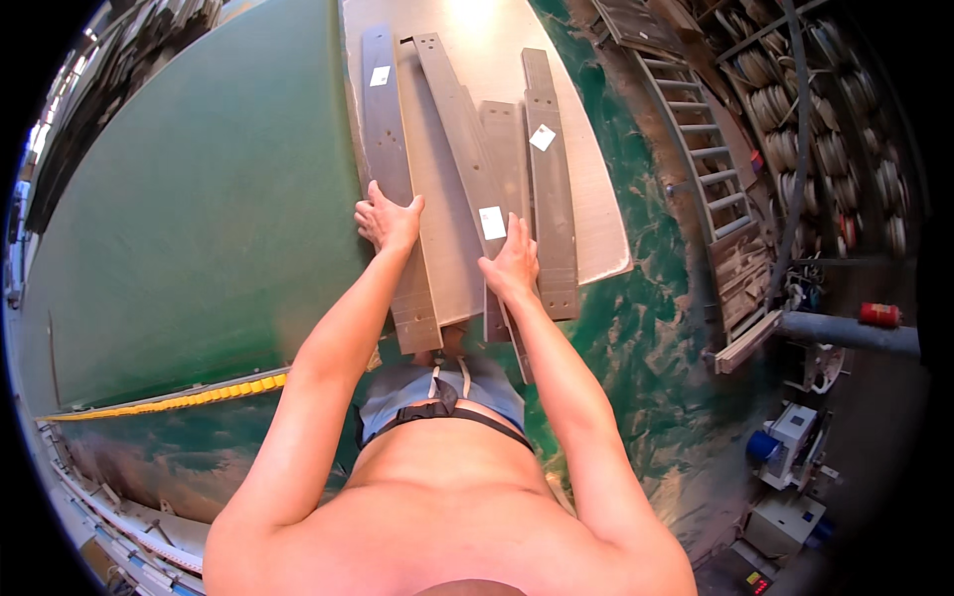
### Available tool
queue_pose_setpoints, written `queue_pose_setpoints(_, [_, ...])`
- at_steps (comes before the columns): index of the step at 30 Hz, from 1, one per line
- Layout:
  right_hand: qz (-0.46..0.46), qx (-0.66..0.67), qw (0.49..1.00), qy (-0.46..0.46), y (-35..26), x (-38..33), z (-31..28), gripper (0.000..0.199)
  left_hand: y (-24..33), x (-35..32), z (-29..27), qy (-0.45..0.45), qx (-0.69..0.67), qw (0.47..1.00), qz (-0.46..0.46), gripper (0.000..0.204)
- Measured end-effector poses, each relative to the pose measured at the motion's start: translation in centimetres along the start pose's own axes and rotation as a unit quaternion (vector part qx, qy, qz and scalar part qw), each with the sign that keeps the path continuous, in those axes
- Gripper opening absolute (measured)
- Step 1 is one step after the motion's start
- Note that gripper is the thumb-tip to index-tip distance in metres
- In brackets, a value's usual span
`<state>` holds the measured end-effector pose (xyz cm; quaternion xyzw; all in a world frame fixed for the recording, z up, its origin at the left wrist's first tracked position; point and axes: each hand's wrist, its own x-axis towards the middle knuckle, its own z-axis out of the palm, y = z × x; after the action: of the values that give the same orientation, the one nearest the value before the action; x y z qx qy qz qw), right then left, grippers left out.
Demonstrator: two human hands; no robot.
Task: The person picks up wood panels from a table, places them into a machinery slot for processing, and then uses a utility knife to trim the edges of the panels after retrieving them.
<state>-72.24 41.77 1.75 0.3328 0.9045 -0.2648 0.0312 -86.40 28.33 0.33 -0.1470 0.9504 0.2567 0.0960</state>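
Note:
Several long grey boards with drilled holes lie on a pale sheet. My left hand (390,221) spans the left grey board (386,114), thumb at its right edge and fingers at its left edge. A white label (380,75) sits near that board's far end. Further right, my right hand (513,262) grips the slanted middle grey board (455,119) across its near part, just below a white label (492,223). Partly beneath the middle board is another grey board (500,124). On the right lies a grey board (554,204) with a tilted label, touched by neither hand.
The pale sheet (601,233) overlaps a green surface (199,199) on the left. A yellow strip (214,396) edges that surface. Ladder-like rollers (708,153) and a rack of wound coils (775,109) stand right, near a grey pipe (845,333). Machine boxes (785,521) sit lower right.

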Motion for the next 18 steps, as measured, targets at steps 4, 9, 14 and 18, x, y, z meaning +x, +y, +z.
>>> queue_pose_setpoints(4, [-0.008, 0.086, 0.996, -0.022, 1.7, -0.9, -3.5, 0.088, 0.0, -1.9, 1.9, 0.032, -0.001, 0.999, 0.002, 0.088])
queue_pose_setpoints(9, [-0.009, 0.086, 0.996, 0.032, 3.0, -1.8, -5.0, 0.088, -0.2, -3.2, 3.6, 0.048, 0.009, 0.999, 0.002, 0.087])
queue_pose_setpoints(14, [-0.016, 0.072, 0.994, 0.078, 4.8, 1.0, -6.4, 0.087, 0.3, -4.3, 5.3, 0.106, 0.016, 0.994, 0.038, 0.080])
queue_pose_setpoints(18, [-0.037, 0.029, 0.995, 0.088, 6.4, 3.5, -5.0, 0.091, 4.1, -7.4, 8.3, -0.019, -0.184, 0.963, 0.196, 0.067])
